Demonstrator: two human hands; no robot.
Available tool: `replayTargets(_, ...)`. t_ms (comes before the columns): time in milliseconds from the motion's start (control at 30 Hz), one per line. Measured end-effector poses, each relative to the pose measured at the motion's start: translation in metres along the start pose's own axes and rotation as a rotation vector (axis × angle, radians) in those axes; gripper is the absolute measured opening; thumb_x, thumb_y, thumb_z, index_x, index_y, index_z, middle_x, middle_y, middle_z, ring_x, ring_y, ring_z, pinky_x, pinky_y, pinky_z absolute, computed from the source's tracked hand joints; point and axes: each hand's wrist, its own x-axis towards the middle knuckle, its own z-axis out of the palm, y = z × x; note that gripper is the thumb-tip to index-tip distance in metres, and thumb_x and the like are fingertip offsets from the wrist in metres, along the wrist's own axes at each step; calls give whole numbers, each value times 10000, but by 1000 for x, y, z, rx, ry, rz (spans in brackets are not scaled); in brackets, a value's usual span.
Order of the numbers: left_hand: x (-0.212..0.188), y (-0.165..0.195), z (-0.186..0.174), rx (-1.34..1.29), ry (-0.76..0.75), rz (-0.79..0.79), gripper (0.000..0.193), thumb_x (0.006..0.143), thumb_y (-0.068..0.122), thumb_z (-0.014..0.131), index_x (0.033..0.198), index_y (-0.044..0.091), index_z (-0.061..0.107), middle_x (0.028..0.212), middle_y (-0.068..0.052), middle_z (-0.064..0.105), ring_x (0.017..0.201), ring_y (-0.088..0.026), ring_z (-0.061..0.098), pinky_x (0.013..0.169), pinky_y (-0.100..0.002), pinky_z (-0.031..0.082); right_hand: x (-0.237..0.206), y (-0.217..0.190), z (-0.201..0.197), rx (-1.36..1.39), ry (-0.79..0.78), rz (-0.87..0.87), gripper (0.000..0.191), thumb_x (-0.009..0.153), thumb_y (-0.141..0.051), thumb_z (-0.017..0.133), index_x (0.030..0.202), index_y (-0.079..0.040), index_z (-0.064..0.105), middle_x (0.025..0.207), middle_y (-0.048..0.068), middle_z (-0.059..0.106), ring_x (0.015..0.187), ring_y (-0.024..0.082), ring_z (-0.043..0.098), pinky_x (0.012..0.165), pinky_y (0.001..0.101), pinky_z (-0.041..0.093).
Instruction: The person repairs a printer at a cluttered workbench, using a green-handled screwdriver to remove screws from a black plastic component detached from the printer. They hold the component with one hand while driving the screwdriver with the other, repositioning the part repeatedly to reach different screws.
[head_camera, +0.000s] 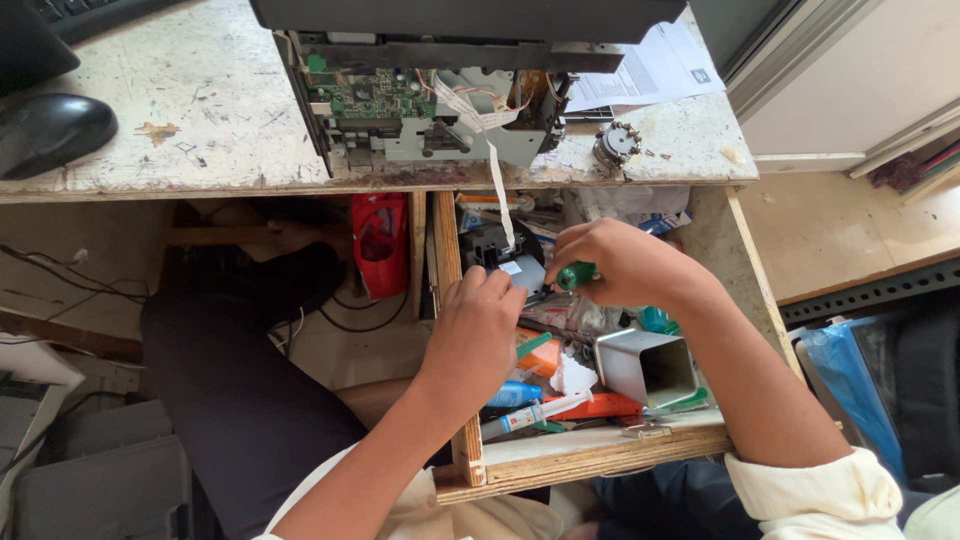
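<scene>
My left hand (475, 330) holds a small black part (490, 248) over an open wooden drawer (590, 455). A white flat ribbon cable (497, 180) runs from this part up to an opened machine (430, 105) on the workbench. My right hand (625, 265) is closed around a green-handled screwdriver (577, 275), whose tip points at the black part. The machine shows a green circuit board and grey metal frame at the bench's front edge.
The drawer holds several tubes, a syringe (535, 412), orange tools and a grey metal box (650, 365). A black mouse (50, 130), papers (650, 70) and a small gear (615, 143) lie on the scratched workbench (190, 100). A red bag (380, 240) hangs under the bench.
</scene>
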Motion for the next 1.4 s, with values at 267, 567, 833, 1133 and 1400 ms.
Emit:
replayTargets(267, -2, -2, 1, -10, 60, 12, 319, 751, -44, 656, 1063, -10, 711, 1003, -103, 628, 1000, -299, 563, 928, -427, 489, -5, -1, -7, 22, -18, 19, 433, 557, 71, 696, 939, -104, 798, 978, 78, 750, 906, 343, 699, 780, 425, 553)
replayTargets(567, -4, -6, 4, -15, 91, 0, 388, 709, -72, 653, 1092, -18, 684, 1017, -103, 628, 999, -294, 564, 934, -413, 494, -1, -3, -3, 38, 22, -3, 304, 612, 25, 790, 891, -97, 800, 922, 74, 755, 851, 312, 718, 770, 394, 568)
replayTargets(833, -5, -8, 4, -22, 113, 8, 404, 701, -78, 651, 1101, -29, 680, 1019, -108, 627, 1000, -294, 566, 934, -409, 496, 1, -1, -3, 20, 17, -2, 370, 564, 63, 753, 897, -91, 805, 929, 71, 761, 869, 312, 720, 783, 397, 567)
replayTargets(1133, -6, -6, 5, -28, 97, 7, 390, 703, -88, 646, 1086, -25, 683, 1022, -112, 628, 996, -298, 566, 928, -416, 495, -1, 0, -2, 39, 13, -7, 345, 578, 60, 765, 885, -93, 804, 925, 62, 764, 849, 291, 731, 774, 384, 576)
replayTargets(1400, -6, -5, 5, -31, 92, 3, 376, 720, -79, 660, 1090, -23, 689, 1008, -108, 622, 992, -293, 565, 923, -413, 497, -2, -1, -2, 15, 13, -5, 344, 567, 44, 766, 878, -99, 806, 922, 64, 762, 839, 296, 727, 769, 387, 576)
